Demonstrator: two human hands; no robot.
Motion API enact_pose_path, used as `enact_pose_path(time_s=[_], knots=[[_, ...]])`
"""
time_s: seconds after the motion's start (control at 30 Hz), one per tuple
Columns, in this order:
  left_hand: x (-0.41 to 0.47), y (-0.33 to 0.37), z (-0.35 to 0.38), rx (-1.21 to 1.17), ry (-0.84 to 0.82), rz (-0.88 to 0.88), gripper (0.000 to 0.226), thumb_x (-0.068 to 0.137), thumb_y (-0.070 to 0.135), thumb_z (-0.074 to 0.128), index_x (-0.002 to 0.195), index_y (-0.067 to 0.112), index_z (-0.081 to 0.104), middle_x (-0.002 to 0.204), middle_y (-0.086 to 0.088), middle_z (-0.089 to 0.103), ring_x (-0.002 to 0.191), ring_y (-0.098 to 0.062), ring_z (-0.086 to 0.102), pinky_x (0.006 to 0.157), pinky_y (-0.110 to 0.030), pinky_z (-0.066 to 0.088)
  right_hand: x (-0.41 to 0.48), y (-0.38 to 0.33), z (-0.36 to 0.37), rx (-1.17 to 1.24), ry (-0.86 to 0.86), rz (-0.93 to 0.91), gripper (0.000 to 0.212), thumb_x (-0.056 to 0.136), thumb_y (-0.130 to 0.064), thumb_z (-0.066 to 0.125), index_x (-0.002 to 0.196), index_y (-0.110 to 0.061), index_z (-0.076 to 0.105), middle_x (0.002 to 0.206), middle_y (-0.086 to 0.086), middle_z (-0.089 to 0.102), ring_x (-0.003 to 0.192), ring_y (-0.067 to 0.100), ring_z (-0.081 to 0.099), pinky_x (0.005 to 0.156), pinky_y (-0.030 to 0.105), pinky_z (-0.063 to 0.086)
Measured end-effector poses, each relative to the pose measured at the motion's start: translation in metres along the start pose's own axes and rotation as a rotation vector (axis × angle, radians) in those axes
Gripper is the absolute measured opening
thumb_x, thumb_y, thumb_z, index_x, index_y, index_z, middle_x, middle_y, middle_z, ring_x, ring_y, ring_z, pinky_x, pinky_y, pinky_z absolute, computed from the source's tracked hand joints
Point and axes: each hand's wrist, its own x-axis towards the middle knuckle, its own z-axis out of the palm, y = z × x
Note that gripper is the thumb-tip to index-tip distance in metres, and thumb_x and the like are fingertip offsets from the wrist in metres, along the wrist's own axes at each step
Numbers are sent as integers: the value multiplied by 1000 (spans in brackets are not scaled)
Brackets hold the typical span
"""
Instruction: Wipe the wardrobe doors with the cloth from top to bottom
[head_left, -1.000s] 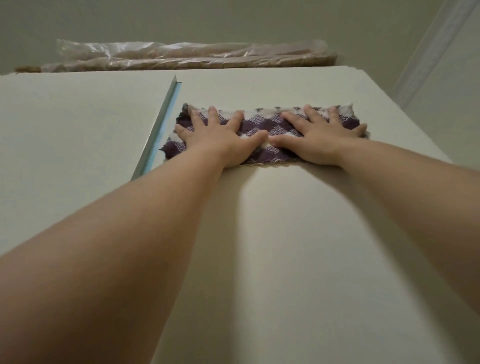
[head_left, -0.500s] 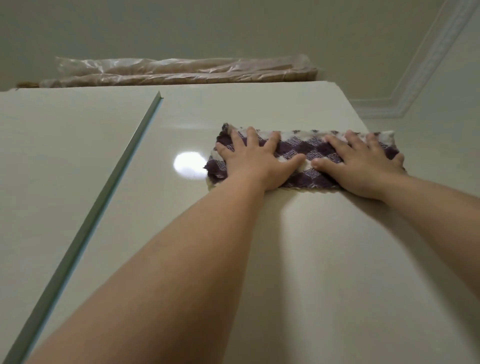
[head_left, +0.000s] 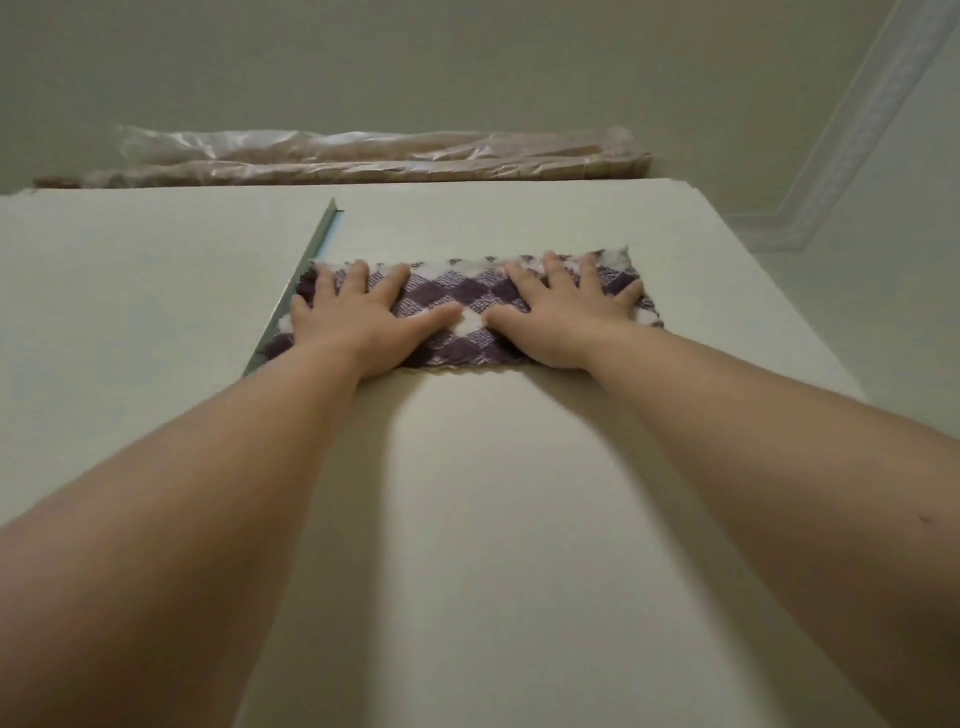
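the work looks to be near its start, by my reading: the checked cloth sits high on the right wardrobe door, just short of its top edge, and the long stretch of door running down toward the camera is yet to be covered. the left door shows no sign either way; i cannot tell whether it is wiped.

the left hand and the right hand lie flat on the cloth side by side, fingers spread and extended, palms pressing it against the panel, not clenched around it. their thumbs nearly meet at the middle. the cloth's left end reaches the metal edge strip that runs between the two doors.

the cloth is a woven, slightly nubbly rectangle in a purple and white diamond check, with a pale fringe-like far edge. the doors are smooth, flat, cream panels with a dull sheen. the strip is thin, pale and bluish. on top of the wardrobe, at the far side, lie long bundles wrapped in crinkled clear plastic. a moulded ceiling cornice runs at the far right.
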Motion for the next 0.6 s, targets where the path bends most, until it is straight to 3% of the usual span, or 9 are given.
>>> enact_pose_path(time_s=[0.13, 0.6], knots=[[-11, -31, -2, -12, 15, -36, 95, 64, 90, 20, 145, 41, 12, 157, 0, 6, 143, -22, 5, 114, -50, 8, 2, -30, 6, -19, -2, -73, 65, 87, -69, 21, 145, -47, 1, 158, -3, -9, 143, 30, -16, 103, 71, -9], [-51, -25, 3, -36, -12, -92, 91, 65, 90, 18, 143, 46, 2, 157, 2, -5, 143, -26, -10, 111, -58, 2, -32, -24, 11, -38, -12, -68, 67, 84, -74, 21, 143, -50, 0, 158, -7, -10, 142, 29, -18, 104, 69, -8]])
